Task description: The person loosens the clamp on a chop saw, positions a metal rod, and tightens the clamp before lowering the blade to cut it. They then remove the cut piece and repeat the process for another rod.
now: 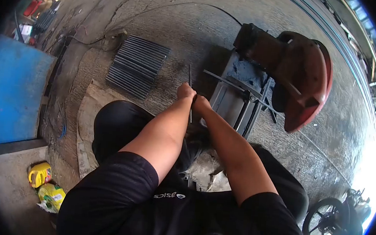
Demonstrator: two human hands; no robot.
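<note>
My left hand is closed around a thin dark metal rod, which sticks out beyond the fist and shows again below it. Right against it, my right hand is closed too; its fingers are bunched at a small dark spot beside the rod, and what they grip is hidden. Just right of both hands stands a cut-off saw with a red blade guard. A flat metal bar lies across its vise area. To the left, many cut metal rods lie side by side on the floor.
A cable curves over the concrete floor behind the saw. At the left are a blue panel, a yellow bottle and a yellow-green packet. A motorcycle wheel shows at the lower right. Cardboard lies by my left knee.
</note>
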